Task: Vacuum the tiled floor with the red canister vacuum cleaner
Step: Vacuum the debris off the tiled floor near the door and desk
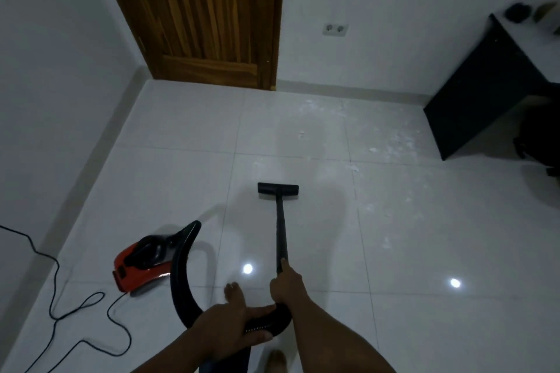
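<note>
My right grip is wrapped round the black wand, index finger laid along it. My left grip clasps the curved hose end. Floor head flat on the tiled floor, just short of scattered white dust. Red canister vacuum on the floor left of me, cord looping beside it.

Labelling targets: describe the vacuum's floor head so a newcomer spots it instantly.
From the wooden door, come down the white tiled floor toward the camera. The floor head is the flat black bar ending the thin wand; the canister to its left is red.
</note>
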Demonstrator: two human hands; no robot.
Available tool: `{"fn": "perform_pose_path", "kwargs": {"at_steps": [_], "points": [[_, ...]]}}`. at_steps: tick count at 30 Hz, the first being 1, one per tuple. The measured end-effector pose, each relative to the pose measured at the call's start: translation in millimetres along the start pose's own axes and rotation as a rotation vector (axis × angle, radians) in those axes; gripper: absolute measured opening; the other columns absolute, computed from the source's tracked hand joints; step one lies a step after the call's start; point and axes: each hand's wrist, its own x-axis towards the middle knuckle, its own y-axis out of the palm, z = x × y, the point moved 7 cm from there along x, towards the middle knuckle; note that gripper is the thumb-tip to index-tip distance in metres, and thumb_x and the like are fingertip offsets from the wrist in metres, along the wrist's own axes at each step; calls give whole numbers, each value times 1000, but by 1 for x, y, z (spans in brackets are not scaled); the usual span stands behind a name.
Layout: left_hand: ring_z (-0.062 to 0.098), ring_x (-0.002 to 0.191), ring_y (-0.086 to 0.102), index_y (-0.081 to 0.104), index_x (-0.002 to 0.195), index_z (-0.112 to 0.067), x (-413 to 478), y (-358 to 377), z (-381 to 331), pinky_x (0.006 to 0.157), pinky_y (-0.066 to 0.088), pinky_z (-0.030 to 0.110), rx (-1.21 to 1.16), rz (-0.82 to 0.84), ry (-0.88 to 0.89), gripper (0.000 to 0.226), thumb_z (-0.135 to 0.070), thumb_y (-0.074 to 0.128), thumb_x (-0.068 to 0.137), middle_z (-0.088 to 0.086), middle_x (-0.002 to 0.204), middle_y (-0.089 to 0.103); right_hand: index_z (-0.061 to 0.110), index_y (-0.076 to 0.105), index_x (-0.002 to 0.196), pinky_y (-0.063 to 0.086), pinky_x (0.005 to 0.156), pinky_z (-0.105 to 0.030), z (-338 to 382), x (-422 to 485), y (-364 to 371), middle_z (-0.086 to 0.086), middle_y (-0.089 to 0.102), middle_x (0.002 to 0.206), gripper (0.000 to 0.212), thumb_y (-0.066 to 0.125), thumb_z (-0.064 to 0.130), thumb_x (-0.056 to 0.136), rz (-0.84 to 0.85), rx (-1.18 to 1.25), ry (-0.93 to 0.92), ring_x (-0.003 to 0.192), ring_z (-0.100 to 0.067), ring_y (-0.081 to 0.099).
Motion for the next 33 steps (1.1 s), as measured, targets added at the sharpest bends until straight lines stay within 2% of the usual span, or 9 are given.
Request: {"fn": "perform_pose_path", "kwargs": {"at_steps": [2,4,6,7,13,16,19,23,33], "points": [[29,133,50,-10,149,-56,-11,19,-17,109,43,37,43,14,41,90,-96,24,76,27,161,15,19,9,157,46,92,-23,-23,-21,2,-13,44,146,71,43,7,96,1,1,13,120,-22,54],[32,135,48,3,140,-71,-32,31,-45,113,37,37,67,16,129,60,-83,31,88,18,157,35,18,8,157,45,88,-21,-47,-44,4,-12,48,142,71,43,8,96,-6,3,13,117,-22,55],[17,120,61,14,131,-80,-49,36,-63,104,43,29,47,-11,186,46,-81,33,89,0,137,62,19,8,157,46,87,-22,-68,-57,9,-13,50,139,71,42,9,96,-31,5,31,116,-22,56],[12,113,64,15,127,-83,-58,43,-69,100,46,27,48,-21,205,45,-86,30,84,-6,130,66,20,9,157,47,88,-23,-79,-66,12,-13,49,140,71,41,9,95,-45,6,51,116,-24,56],[15,104,67,16,129,-80,-89,88,-76,94,52,36,121,55,231,63,-97,13,69,-3,117,71,19,10,157,44,83,-21,-124,-109,34,-13,46,144,67,39,9,97,-88,70,105,119,-24,55],[15,106,66,25,143,-65,-111,111,-80,96,51,36,177,85,244,76,-92,20,72,-4,121,70,17,10,157,45,85,-21,-148,-131,56,-13,46,144,69,42,10,97,-80,108,120,119,-24,55],[16,104,67,29,145,-61,-136,140,-76,94,51,35,229,90,258,70,-87,26,79,-3,117,71,17,9,157,48,87,-19,-174,-156,84,-10,47,144,77,54,14,94,-68,129,142,118,-21,56],[19,99,67,33,146,-55,-165,176,-67,92,51,37,253,98,269,62,-79,34,89,2,111,72,17,11,157,39,79,-15,-197,-187,120,-9,45,146,71,50,19,98,-66,131,149,122,-21,54],[19,97,67,28,146,-57,-203,219,-56,91,52,38,231,101,272,79,-90,16,75,2,105,71,16,11,157,42,95,-23,-224,-216,166,-11,38,151,69,47,18,98,16,102,184,130,-25,47]]}}
